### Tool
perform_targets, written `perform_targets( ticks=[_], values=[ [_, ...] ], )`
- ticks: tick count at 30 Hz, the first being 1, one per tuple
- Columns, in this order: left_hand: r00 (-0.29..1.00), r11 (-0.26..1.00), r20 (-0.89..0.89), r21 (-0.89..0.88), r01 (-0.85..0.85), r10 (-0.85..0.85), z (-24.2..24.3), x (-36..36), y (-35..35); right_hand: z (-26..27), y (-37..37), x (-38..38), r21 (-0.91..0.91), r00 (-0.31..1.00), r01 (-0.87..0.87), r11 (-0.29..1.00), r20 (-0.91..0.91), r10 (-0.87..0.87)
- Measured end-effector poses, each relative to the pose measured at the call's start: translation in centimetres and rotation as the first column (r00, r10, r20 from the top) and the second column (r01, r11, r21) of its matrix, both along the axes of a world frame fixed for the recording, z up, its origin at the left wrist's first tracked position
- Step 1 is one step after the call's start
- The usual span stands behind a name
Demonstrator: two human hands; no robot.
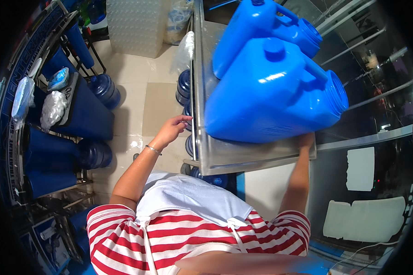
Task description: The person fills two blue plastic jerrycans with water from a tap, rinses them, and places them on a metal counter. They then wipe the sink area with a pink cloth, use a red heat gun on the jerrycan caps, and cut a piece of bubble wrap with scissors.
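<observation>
Two blue plastic jerrycans stand side by side on a stainless steel table. The nearer jerrycan (254,103) has a small capped spout and a wide threaded neck that points right; the farther jerrycan (237,37) is partly covered by it. My left hand (175,128) hovers beside the table's left edge, holding nothing, its fingers partly extended. Low at the right corner of the steel table (227,154), my right hand (306,140) is by the base of the nearer jerrycan. The jerrycan hides its fingers, so whether it grips anything is unclear.
Round water bottles (183,86) stand beneath the table's left side. Across the tiled floor (130,120) are dark blue tanks (89,110), wrapped packs (54,108) and another water bottle (105,91). A glass window with metal bars (361,132) borders the table's right side.
</observation>
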State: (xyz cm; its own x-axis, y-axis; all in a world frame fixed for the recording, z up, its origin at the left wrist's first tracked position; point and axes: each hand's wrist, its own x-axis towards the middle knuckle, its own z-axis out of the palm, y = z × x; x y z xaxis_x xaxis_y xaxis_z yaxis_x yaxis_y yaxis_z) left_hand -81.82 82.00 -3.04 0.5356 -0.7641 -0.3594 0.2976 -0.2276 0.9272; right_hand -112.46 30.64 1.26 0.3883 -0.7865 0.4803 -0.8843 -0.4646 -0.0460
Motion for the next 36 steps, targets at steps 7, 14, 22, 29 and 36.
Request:
perform_targets(
  ticks=[7, 14, 22, 29, 36],
  values=[
    [1.000, 1.000, 0.000, 0.014, -0.020, 0.020, -1.8, 10.2, 11.9, 19.6, 17.9, 3.2, -0.002, 0.255, -0.574, 0.819, 0.950, 0.181],
    [1.000, 1.000, -0.006, 0.028, 0.012, -0.012, -5.0, 18.1, 21.4, 27.3, 30.4, 24.3, 0.027, -0.100, -0.835, 0.550, 0.975, -0.200],
    [0.925, 0.991, -0.378, 0.106, 0.078, -0.032, -8.1, 19.4, 25.5, 20.5, 57.8, 41.9, 0.101, 0.077, -0.968, -0.229, 0.991, 0.112],
    [0.494, 0.974, -0.869, -0.109, -0.200, 0.004, -12.0, 24.1, 28.5, 19.2, 54.1, 48.0, -0.192, 0.015, -0.746, -0.638, 0.952, -0.305],
    [0.710, 0.659, -0.139, -0.283, -0.696, 0.690, -11.4, 34.4, 30.2, 1.3, 45.0, 45.4, 0.178, 0.266, -0.928, -0.327, 0.932, -0.246]
  ],
)
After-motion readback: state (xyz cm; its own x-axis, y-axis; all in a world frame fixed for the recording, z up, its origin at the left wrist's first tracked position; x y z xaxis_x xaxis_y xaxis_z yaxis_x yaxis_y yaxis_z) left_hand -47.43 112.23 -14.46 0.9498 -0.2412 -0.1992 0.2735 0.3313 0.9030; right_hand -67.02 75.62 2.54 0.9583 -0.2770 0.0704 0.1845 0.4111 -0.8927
